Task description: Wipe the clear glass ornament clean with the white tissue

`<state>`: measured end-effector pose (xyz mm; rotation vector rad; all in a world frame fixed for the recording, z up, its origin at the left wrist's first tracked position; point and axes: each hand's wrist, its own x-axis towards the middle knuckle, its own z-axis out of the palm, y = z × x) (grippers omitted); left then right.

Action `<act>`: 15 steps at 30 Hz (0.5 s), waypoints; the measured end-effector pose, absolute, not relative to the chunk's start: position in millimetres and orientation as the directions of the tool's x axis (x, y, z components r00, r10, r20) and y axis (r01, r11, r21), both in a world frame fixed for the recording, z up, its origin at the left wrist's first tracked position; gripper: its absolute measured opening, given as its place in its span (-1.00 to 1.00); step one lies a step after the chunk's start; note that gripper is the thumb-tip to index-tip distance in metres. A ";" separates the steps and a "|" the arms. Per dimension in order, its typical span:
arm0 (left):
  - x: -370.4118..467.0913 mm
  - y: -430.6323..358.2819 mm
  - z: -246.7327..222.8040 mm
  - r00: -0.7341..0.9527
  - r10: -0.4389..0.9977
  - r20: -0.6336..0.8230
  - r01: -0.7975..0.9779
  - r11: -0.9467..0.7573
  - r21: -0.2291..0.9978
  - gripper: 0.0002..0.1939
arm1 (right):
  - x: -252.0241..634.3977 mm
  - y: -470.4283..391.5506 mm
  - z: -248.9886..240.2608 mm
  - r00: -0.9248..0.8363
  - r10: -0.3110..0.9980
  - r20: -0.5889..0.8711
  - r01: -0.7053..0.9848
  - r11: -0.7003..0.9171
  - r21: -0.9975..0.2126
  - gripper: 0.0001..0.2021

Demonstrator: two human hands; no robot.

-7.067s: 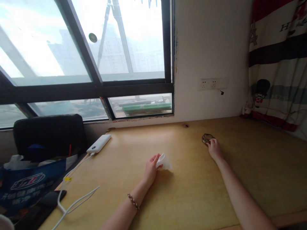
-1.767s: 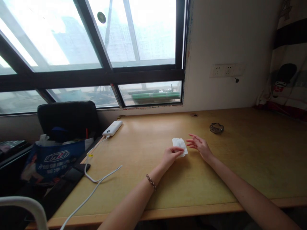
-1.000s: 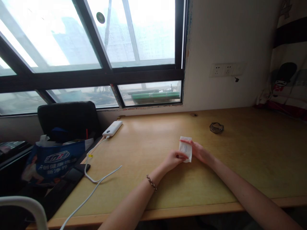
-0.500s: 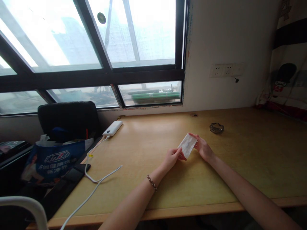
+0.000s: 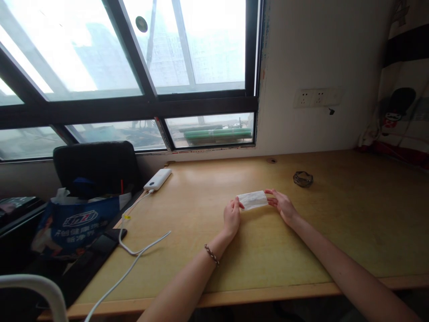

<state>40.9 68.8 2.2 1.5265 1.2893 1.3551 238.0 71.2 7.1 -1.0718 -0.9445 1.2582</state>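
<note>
A white folded tissue [image 5: 252,200] is held stretched sideways, a little above the wooden desk. My left hand [image 5: 232,218] pinches its left end between thumb and fingers; a braided bracelet [image 5: 212,255] circles that wrist. At the opposite end, the fingertips of my right hand [image 5: 282,206] hold the right edge, the fingers slightly apart. How the right thumb grips is not clear.
The desk [image 5: 194,250] carries a white power bank [image 5: 157,180] with a white cable [image 5: 144,253] at the left. A dark glass ashtray-like dish [image 5: 303,179] lies beyond my right hand. A black chair [image 5: 95,163] and a blue bag [image 5: 80,226] stand left of the desk.
The tissue has turned from a slanted upright position to lying level between my hands. My left hand has moved up and left, and my right fingers have shifted to the right edge.
</note>
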 end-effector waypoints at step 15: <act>36.9 64.5 9.5 -0.123 0.945 0.304 0.567 -0.184 0.803 -0.62 | 240.3 73.9 -2.5 0.206 0.945 0.255 0.359 0.170 -0.918 -0.61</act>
